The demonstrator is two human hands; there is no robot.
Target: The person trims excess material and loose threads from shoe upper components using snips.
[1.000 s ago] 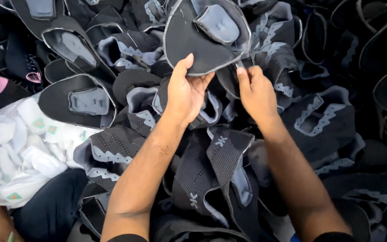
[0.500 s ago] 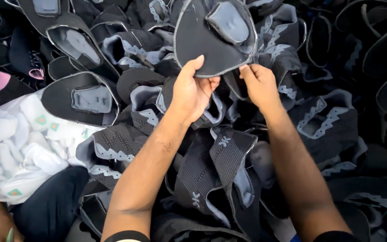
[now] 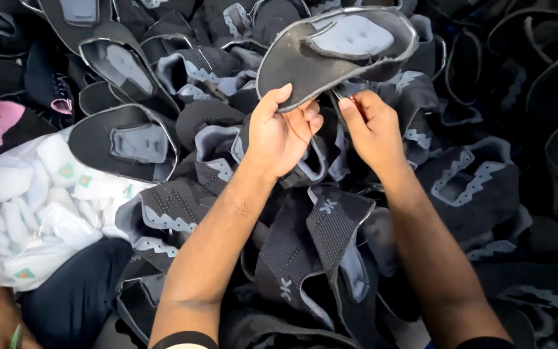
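My left hand grips the near edge of a black shoe upper with a grey lining patch, holding it up flat above the pile. My right hand is at the same edge just to the right, its fingertips pinching something small there that I cannot make out. Both forearms reach up from the bottom of the view over a heap of similar black and grey shoe uppers.
A white plastic bag of small white pieces lies at the left on someone's dark-clothed leg. Another person's hand shows at the bottom left corner. A pink-lined upper lies at the far left.
The held upper has tilted and swung to the right, now lying flatter. My right hand has closed in on its near edge beside my left hand.
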